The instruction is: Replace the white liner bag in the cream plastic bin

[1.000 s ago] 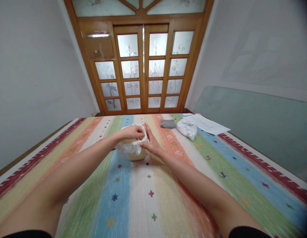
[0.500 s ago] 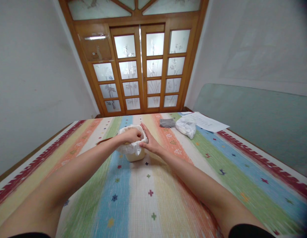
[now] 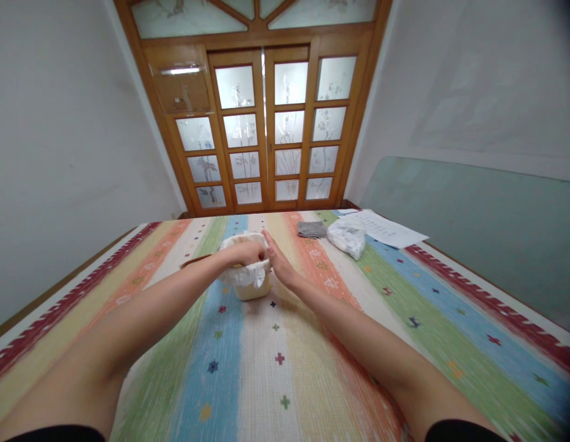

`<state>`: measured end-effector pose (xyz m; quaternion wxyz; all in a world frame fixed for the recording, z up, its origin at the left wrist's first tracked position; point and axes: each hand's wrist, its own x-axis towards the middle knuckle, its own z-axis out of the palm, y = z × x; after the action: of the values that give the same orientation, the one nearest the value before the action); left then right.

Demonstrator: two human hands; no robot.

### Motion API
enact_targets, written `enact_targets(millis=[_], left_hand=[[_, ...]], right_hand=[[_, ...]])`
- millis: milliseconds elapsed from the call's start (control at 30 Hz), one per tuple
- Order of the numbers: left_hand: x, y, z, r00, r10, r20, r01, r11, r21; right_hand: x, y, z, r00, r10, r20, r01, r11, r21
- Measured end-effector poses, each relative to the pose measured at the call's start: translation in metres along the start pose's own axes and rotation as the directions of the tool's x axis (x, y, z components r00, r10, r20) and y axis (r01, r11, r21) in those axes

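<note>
A small cream bin [image 3: 251,291] stands on the striped tablecloth, lined with a white plastic bag [image 3: 242,276] folded over its rim. My left hand [image 3: 248,252] reaches down inside the bin's mouth, its fingers curled. The bag and rim partly hide its fingertips, so what they grip cannot be made out. Along the bin's right side lies my right hand [image 3: 280,264], fingers stretched out and flat against the bag-covered rim. A brown strip [image 3: 196,260], like a handle, sticks out to the left behind my left forearm.
Right of the bin lie a folded grey cloth [image 3: 311,229], a crumpled white plastic bag [image 3: 347,237] and printed white paper sheets [image 3: 389,229]. A pale green board [image 3: 473,215] leans along the right wall. Wooden glass-paned doors [image 3: 266,129] stand beyond the table [image 3: 261,380].
My right thumb has lifted from the bin's front rim, and that hand now lies flatter on the side. My left hand remains inside the bin, slightly shifted right.
</note>
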<state>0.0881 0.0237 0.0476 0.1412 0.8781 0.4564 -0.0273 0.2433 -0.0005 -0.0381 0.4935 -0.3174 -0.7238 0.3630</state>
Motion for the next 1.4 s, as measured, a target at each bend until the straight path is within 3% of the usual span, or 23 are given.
enact_targets(millis=[233,367,433,500,567,733,833,1000,1200,1400], left_hand=[[-0.001,0.005,-0.003,1.000,0.010,0.012,-0.010,1.000,0.025],[-0.009,0.005,-0.022,0.999,-0.052,-0.006,0.052,0.998,-0.022],[-0.014,0.002,-0.035,0.983,-0.086,-0.163,0.085,0.996,-0.012],[-0.018,-0.004,-0.046,0.912,-0.098,-0.399,0.129,0.990,0.051],[-0.019,-0.012,-0.050,0.864,-0.100,-0.494,0.155,0.985,0.073],[-0.015,-0.035,-0.036,0.933,-0.042,-0.358,-0.003,0.992,-0.123],[-0.013,-0.045,-0.030,0.949,-0.066,-0.309,-0.020,0.964,-0.266],[-0.019,-0.049,-0.037,0.952,-0.175,-0.251,0.042,0.888,-0.458],[-0.037,-0.050,-0.046,0.954,-0.252,-0.161,0.135,0.844,-0.520],[-0.053,-0.069,-0.046,0.951,-0.288,0.108,0.285,0.694,-0.661]], right_hand=[[-0.001,-0.001,0.001,0.999,0.047,-0.023,-0.046,0.999,0.026],[-0.001,0.001,0.001,0.998,0.044,-0.041,-0.043,0.999,0.032],[0.000,0.002,0.000,0.998,0.031,-0.052,-0.029,0.999,0.037],[0.000,0.003,-0.001,0.998,0.003,-0.064,-0.001,1.000,0.027],[0.000,0.003,-0.002,0.995,-0.047,-0.086,0.046,0.999,-0.010],[-0.004,-0.002,-0.006,0.946,-0.303,-0.118,0.276,0.939,-0.206],[-0.009,-0.008,-0.006,0.910,-0.408,-0.068,0.365,0.869,-0.335],[-0.011,-0.007,-0.002,0.916,-0.400,0.027,0.379,0.841,-0.386],[-0.009,-0.002,-0.006,0.920,-0.389,0.048,0.387,0.881,-0.273],[-0.009,-0.004,-0.013,0.917,-0.393,-0.069,0.385,0.917,-0.102]])
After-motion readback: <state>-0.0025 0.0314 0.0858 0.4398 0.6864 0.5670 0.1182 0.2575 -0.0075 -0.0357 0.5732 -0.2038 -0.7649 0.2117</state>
